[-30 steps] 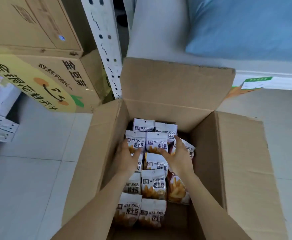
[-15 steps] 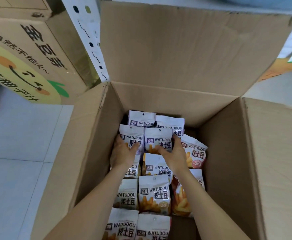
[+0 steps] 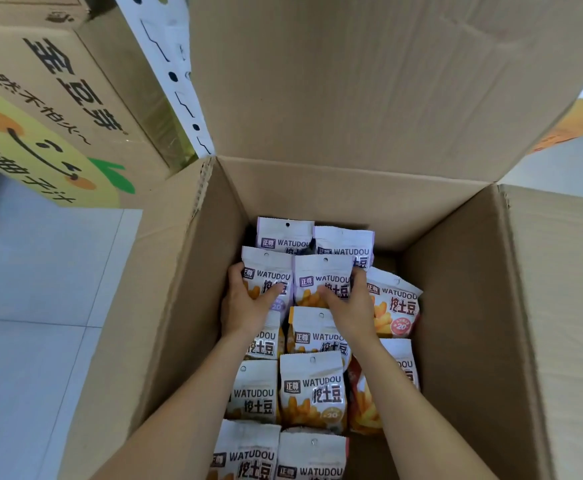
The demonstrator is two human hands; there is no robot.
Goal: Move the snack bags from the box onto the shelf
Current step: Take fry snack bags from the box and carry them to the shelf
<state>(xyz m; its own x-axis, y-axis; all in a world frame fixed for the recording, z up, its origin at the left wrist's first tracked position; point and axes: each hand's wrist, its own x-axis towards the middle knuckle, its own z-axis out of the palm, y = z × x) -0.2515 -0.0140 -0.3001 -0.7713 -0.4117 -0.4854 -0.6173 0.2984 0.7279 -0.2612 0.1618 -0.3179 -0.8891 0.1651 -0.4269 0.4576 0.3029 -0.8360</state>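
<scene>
Tiled floor (image 3: pixel 40 289) at frame left, white shelf upright (image 3: pixel 165 64) upper left, open box (image 3: pixel 456 306) centre. Head view: snack bags (image 3: pixel 312 393) fill the box in rows. Left grip (image 3: pixel 245 306) and right grip (image 3: pixel 350 306) each clasp one bag in the second row from the top, thumbs on front. Step: picking. Next move, likely: lift both straight out, then swing to the shelf.

A printed carton (image 3: pixel 61 109) with black Chinese characters and a yellow panel showing an orange smiling face stood at the upper left. A plain brown carton (image 3: pixel 23 8) sat stacked on it. Pale floor tiles (image 3: pixel 40 306) lay below it.
</scene>
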